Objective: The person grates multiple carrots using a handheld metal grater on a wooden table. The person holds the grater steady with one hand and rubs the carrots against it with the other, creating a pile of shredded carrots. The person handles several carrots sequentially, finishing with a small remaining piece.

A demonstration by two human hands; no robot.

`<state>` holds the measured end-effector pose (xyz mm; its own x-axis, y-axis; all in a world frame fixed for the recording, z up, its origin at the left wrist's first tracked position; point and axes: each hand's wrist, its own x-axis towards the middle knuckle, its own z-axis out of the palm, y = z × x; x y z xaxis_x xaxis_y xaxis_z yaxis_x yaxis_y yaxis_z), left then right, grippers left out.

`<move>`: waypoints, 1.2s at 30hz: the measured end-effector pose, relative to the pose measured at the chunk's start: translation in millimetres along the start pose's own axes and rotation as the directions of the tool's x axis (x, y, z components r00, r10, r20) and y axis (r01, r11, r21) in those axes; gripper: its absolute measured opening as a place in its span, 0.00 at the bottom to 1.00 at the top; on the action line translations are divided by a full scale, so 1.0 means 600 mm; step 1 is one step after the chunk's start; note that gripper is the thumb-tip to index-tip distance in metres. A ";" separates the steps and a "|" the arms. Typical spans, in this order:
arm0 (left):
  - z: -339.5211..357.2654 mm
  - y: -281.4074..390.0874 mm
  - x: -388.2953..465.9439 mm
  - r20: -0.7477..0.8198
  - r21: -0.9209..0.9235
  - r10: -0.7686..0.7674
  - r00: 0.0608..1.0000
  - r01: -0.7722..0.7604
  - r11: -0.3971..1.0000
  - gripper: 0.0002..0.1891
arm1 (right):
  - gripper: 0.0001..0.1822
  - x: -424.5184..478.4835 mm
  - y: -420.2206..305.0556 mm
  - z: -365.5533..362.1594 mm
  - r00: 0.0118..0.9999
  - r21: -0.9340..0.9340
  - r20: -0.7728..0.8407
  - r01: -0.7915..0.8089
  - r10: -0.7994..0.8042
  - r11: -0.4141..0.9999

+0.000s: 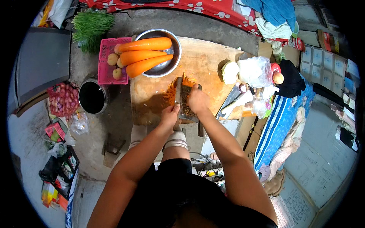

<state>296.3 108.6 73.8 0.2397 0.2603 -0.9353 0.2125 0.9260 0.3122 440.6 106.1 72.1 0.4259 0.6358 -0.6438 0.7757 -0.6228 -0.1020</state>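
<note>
My left hand (170, 114) is closed on the near left side of a grater (179, 91) that stands tilted on a wooden board (211, 59). On the grater's perforated face lies my right hand (198, 100), its fingers curled; what is under them is hidden. Shredded carrot (170, 92) is heaped on the board behind and to the left of the grater. Several large peeled carrots (151, 44) rest across a steel bowl (179, 57) and a pink plastic basket (102, 62), which also holds potato-like round vegetables (112, 59).
A cleaver (230, 98) lies at the board's right, near a cut cabbage (230, 72) and a plastic bag (255, 71). On the floor to the left stand a dark-mouthed metal pot (93, 96) and a net sack of red onions (63, 99). Green stalks (92, 28) lie behind the basket.
</note>
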 end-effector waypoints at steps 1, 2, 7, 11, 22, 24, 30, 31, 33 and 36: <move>0.001 -0.005 0.005 -0.012 0.005 0.018 1.000 -0.018 1.000 0.12 | 0.21 0.035 0.003 0.014 1.000 -0.025 -0.009 -0.001 0.000 1.000; 0.003 -0.012 0.013 -0.018 0.015 0.038 0.999 -0.038 0.999 0.12 | 0.22 0.075 0.010 0.026 1.000 -0.047 -0.023 -0.007 0.006 0.999; 0.008 -0.010 0.010 0.013 0.001 0.018 1.000 -0.018 1.000 0.12 | 0.19 0.145 0.038 0.045 0.993 -0.074 -0.119 -0.009 0.000 0.997; 0.000 -0.012 0.013 -0.023 -0.025 0.015 1.000 -0.015 1.000 0.11 | 0.16 0.012 0.005 -0.010 0.999 -0.010 -0.006 0.045 -0.045 0.999; 0.007 -0.002 0.003 0.000 -0.066 -0.013 1.000 0.013 0.998 0.11 | 0.18 0.105 0.007 0.018 1.000 -0.087 -0.026 -0.017 0.015 0.996; 0.003 -0.019 0.016 0.016 -0.042 0.025 1.000 -0.024 0.999 0.11 | 0.18 0.131 0.017 0.029 0.996 -0.054 -0.080 -0.044 0.040 0.998; 0.000 -0.011 0.007 0.015 -0.068 0.019 1.000 -0.018 0.998 0.12 | 0.12 0.018 0.027 0.018 0.996 0.023 -0.078 0.048 -0.047 0.999; -0.003 -0.013 0.007 0.015 -0.048 0.029 0.999 -0.028 0.998 0.12 | 0.12 -0.023 0.012 0.000 0.997 0.040 -0.054 0.053 -0.051 0.998; -0.001 -0.015 0.009 0.022 0.000 0.046 0.999 -0.046 0.999 0.11 | 0.12 -0.051 0.006 -0.016 0.998 0.064 -0.031 0.053 -0.051 0.997; 0.000 -0.016 0.009 -0.008 0.002 0.006 1.000 -0.006 1.000 0.11 | 0.12 -0.021 0.004 -0.005 1.000 0.059 -0.010 -0.006 0.007 0.998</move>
<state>295.9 101.4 65.8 0.2338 0.2679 -0.9346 0.2128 0.9239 0.3181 438.4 97.6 82.1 0.4357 0.6358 -0.6371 0.7439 -0.6528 -0.1427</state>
